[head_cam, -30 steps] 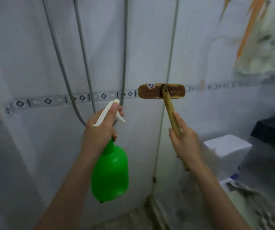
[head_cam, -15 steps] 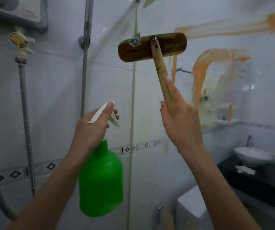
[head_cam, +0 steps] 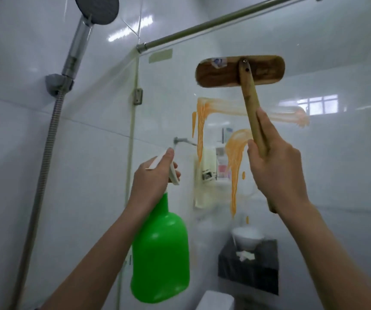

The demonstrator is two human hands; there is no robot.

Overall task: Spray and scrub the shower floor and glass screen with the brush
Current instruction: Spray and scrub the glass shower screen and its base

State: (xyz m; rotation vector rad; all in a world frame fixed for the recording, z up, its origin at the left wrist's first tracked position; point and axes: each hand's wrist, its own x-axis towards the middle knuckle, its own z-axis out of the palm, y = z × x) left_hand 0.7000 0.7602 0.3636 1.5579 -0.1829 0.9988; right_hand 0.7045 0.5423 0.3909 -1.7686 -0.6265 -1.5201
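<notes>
Brush (head_cam: 240,71): the wooden head is held up to the glass screen (head_cam: 327,180), above the right hand (head_cam: 276,173), which is wrapped round the handle. A second ago the head was low by the patterned tile band. It now tops the orange smears (head_cam: 236,153), so a downward scrub looks ready. The left hand (head_cam: 153,177), level with the right, grips the green spray bottle (head_cam: 161,253).
</notes>
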